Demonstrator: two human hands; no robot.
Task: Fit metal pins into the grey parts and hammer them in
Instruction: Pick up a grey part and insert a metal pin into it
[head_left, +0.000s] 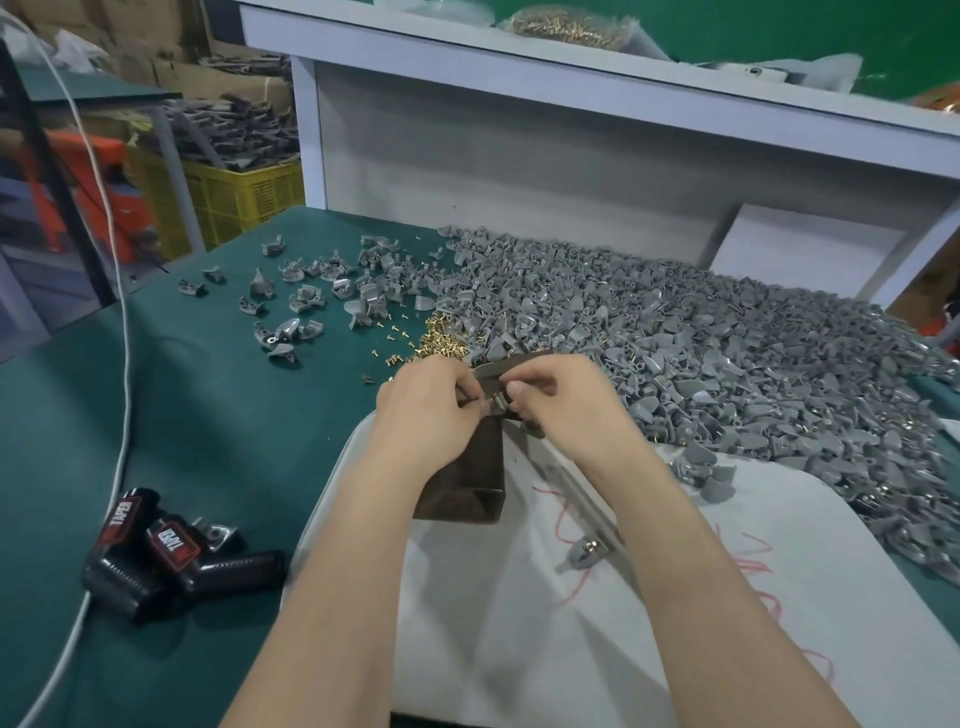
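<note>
left hand (428, 410) and right hand (569, 410) pinch one grey part (493, 401) – fitting, likely. huge pile (727, 364) beyond them – hardly begun

Person seen only as two arms. Left forearm (332, 571) and right forearm (701, 571) are bare along all of their visible length, down to the bottom edge. Both look smooth and slim at the wrist, and bulge wider near the camera because of the wide lens. Left hand (426, 410) and right hand (566, 405) are bare too. Knuckle ridges show on the back of the left hand. The right thumbnail (514, 388) is short and plain. Other nails are too blurred to tell.
</note>
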